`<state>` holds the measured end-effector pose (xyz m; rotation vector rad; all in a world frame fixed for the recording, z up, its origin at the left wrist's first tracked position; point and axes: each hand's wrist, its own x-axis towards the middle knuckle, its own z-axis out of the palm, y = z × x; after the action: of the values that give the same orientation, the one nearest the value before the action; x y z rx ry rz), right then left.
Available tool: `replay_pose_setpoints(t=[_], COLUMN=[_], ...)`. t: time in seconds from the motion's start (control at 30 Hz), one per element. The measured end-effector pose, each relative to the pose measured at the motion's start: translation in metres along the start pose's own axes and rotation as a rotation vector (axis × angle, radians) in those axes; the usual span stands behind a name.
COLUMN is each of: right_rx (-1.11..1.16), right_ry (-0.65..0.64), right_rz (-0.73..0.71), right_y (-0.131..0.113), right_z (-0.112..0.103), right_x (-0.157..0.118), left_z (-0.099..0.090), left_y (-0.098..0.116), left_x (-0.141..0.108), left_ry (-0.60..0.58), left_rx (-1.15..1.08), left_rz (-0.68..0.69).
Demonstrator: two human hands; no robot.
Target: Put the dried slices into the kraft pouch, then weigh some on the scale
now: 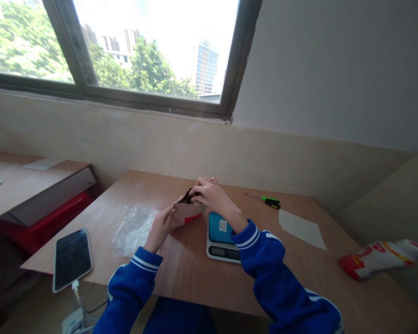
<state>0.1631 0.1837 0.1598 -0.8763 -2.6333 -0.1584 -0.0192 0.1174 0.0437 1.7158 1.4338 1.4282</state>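
Note:
My left hand [162, 222] grips the near left side of an open white-and-red packet [186, 213], thumb on its wall. The packet is tilted on the table and dark at its mouth; whether it is a box or a pouch I cannot tell. My right hand [209, 195] reaches over from the right, its fingers bent and closed at the packet's opening. What those fingertips pinch is hidden. Just right of the packet lies a small digital scale [214, 252] with a blue top and a white label, partly under my right wrist. A crumpled clear plastic bag [132, 230] lies left of my left hand.
Two screwdrivers [270, 201], green and yellow-black, lie at the back right beside a white paper sheet [301, 227]. A red-and-white bottle [381, 257] is at the far right. A phone [72, 257] with a cable overhangs the left front edge. Behind the table are a wall and window.

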Motion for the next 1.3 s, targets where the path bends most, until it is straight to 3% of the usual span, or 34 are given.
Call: replay_pose_setpoints(t=[0.2,0.47,0.73,1.03,1.3], right_rx=[0.093,0.042,0.22,0.342,0.323], right_ry=[0.0,-0.028,0.055,-0.028,0.009], right_rz=[0.109,-0.029,0.138,0.044,0.196], right_y=[0.007,-0.008,0.012,0.0,0.002], right_z=[-0.003,0.012,0.008,0.014,0.006], right_x=[0.001,0.013,0.003,0.008,0.007], left_z=[0.0,0.002,0.001,0.003,0.004], left_y=[-0.005,-0.007,-0.004,-0.008,-0.006], left_x=[0.003,0.003,0.006,0.004,0.002], left_ry=[-0.006,0.019,0.019,0.013,0.01], left_rx=[-0.032,-0.035,-0.04,-0.041,-0.047], left_rz=[-0.011,-0.031,-0.038,-0.032,-0.029])
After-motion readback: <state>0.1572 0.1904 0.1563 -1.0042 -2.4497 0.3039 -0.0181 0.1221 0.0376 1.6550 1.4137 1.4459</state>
